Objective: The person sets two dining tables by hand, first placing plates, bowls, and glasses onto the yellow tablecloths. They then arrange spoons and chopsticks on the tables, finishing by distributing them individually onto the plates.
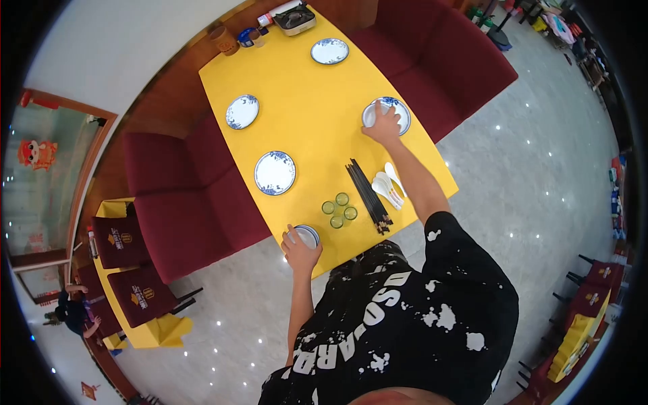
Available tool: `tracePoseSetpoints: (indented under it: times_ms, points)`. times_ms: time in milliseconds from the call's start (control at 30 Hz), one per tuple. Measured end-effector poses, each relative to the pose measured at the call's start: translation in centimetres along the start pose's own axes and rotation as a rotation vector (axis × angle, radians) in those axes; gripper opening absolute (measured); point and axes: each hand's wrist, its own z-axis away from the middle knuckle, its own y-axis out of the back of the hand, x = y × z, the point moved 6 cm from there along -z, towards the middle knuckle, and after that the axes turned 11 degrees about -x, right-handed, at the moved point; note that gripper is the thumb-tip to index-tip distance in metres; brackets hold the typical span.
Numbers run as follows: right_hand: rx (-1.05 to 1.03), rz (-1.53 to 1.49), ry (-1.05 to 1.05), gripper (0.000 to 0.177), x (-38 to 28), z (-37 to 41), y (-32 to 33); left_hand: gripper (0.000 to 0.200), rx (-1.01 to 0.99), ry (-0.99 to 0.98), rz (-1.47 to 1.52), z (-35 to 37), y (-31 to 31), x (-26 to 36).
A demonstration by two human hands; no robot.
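My right hand [383, 125] reaches over a blue-and-white plate [405, 116] at the table's right edge, with its fingers round a small white bowl [369, 117] on that plate. At the near left corner, my left hand [301, 252] holds a blue-rimmed white bowl [308, 235]. Between the hands lie black chopsticks [368, 196], white spoons [387, 186] and several green glasses [337, 221]. Three other patterned plates rest on the yellow table: one at left [275, 173], one farther up [242, 111] and one near the far end [329, 51].
A portable stove [294, 20], a brown container [224, 41] and a blue item [246, 38] stand at the far end. Dark red seats flank the table at left [196, 223] and right [432, 61]. Another person [71, 310] is at the far left.
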Motion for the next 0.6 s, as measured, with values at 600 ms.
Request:
tracePoseSetpoints:
  times_ms: [600]
  points:
    - [-0.5, -0.019, 0.889, 0.09, -14.5, 25.0, -18.8, 0.104, 0.191, -0.202, -0.129, -21.0, 10.8, 2.0]
